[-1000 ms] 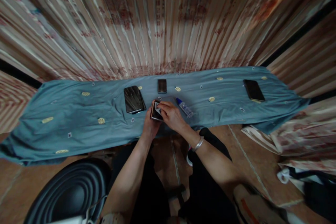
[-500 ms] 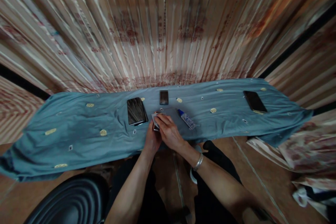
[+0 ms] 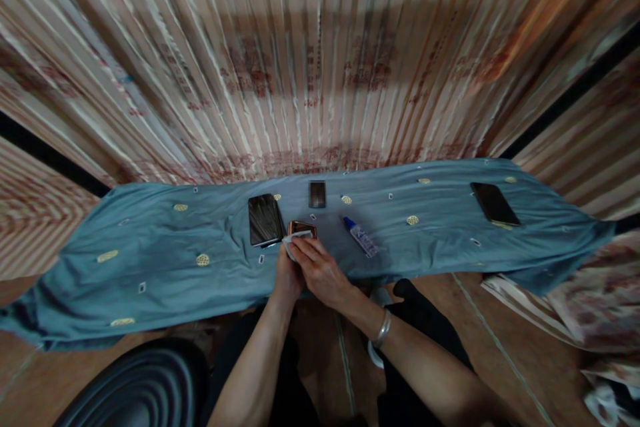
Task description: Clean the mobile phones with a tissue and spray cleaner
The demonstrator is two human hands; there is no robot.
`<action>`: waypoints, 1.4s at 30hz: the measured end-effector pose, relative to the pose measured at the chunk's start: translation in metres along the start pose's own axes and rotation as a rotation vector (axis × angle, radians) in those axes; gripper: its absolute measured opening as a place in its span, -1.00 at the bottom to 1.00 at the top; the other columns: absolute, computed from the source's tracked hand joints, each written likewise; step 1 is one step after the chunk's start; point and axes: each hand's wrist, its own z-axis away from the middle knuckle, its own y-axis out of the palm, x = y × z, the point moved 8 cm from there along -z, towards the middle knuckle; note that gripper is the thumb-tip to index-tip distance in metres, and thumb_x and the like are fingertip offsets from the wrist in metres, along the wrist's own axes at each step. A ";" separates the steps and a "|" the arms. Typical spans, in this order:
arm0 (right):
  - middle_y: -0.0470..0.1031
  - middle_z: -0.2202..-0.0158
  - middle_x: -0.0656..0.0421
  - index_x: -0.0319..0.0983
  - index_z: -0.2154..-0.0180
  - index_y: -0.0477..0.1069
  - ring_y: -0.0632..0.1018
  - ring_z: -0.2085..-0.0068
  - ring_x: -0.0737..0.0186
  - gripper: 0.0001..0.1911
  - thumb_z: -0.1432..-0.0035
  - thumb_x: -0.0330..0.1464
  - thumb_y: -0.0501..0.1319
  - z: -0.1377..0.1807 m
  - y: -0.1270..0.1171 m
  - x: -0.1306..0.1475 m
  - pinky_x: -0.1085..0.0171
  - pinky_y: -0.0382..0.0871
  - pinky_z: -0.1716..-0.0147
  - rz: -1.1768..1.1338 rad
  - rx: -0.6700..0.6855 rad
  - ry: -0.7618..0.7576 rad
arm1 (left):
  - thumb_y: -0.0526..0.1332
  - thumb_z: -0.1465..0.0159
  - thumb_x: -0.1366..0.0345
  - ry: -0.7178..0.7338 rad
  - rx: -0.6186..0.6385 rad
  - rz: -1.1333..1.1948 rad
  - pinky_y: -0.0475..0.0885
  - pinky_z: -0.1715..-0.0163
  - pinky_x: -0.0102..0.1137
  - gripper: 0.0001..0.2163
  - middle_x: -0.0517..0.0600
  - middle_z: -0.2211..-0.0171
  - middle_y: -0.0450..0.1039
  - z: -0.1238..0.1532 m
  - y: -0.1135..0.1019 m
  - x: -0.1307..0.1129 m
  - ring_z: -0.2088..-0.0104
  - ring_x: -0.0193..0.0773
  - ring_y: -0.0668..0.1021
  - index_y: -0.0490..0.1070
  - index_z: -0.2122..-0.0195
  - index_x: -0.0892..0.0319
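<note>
A small copper-edged phone (image 3: pixel 302 229) is gripped in my left hand (image 3: pixel 287 275) just above the blue cloth (image 3: pixel 150 247) on the table. My right hand (image 3: pixel 319 268) presses a small white wipe (image 3: pixel 291 244) against the phone's near face. A silver bangle (image 3: pixel 383 329) sits on my right wrist. Most of the phone is hidden behind my fingers.
On the cloth lie a black phone (image 3: pixel 265 219) left of my hands, a small dark device (image 3: pixel 317 194) behind them, a blue-capped clear bottle (image 3: pixel 361 236) to the right and another black phone (image 3: pixel 495 204) far right. A dark ribbed round object (image 3: pixel 135 387) sits at lower left. A patterned striped curtain (image 3: pixel 320 67) hangs behind.
The view has tilted, so the table sits lower in frame. My hands have turned the small phone so its copper edge faces up, with the wipe shifted to its left corner.
</note>
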 end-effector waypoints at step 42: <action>0.51 -0.16 -0.20 -0.36 -0.16 0.48 0.53 -0.16 -0.05 -0.55 -0.37 -0.48 -0.01 -0.001 -0.004 -0.064 -0.11 0.48 -0.16 0.001 -0.112 0.194 | -0.03 -0.48 0.12 0.009 -0.011 -0.048 0.48 -0.15 -0.18 -0.58 0.11 0.02 0.63 0.006 0.017 -0.005 -0.11 -0.08 0.59 0.50 -0.12 0.19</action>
